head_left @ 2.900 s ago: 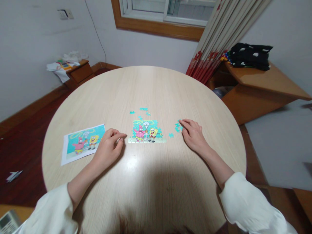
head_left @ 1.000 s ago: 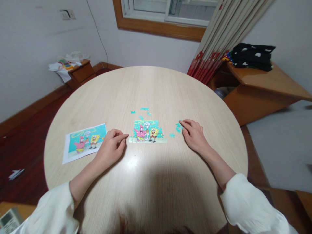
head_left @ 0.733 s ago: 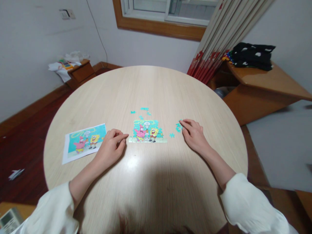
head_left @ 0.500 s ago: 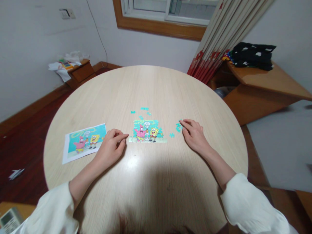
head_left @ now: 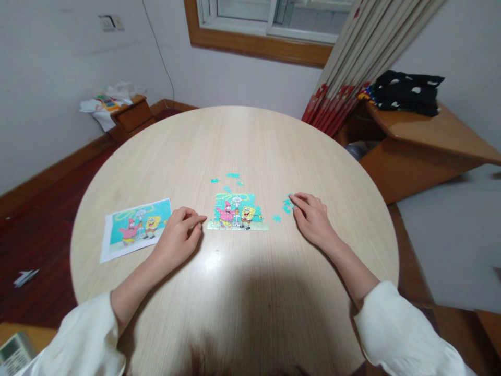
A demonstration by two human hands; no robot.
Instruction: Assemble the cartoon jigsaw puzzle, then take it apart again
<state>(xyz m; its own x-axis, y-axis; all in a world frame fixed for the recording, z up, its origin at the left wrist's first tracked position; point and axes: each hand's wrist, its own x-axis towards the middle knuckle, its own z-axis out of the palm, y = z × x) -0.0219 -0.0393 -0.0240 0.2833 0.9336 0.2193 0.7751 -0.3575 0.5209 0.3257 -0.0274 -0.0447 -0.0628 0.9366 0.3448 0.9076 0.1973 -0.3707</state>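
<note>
A partly joined jigsaw puzzle [head_left: 237, 213] with cartoon figures lies flat on the table, its right and upper edges uneven. Left of it, my left hand [head_left: 182, 230] rests on the tabletop, index finger stretched toward the puzzle's left edge and thumb apart, holding nothing. My right hand [head_left: 311, 216] lies to the right, index fingertip touching a small cluster of loose turquoise puzzle pieces [head_left: 287, 207]; its thumb is apart from the index finger. One single piece [head_left: 276, 219] sits between that cluster and the puzzle. Several more turquoise pieces [head_left: 233, 175] lie beyond the puzzle.
A printed reference picture [head_left: 135, 230] of the same scene lies at the left, partly behind my left hand. All this is on a round pale wooden table [head_left: 242, 141]. Beyond it stand a small cabinet [head_left: 135, 116], a curtain [head_left: 344, 73] and a wooden desk [head_left: 422, 136] with black cloth.
The whole view has shifted very slightly. Both hands and the puzzle pieces stay in the same places on the table.
</note>
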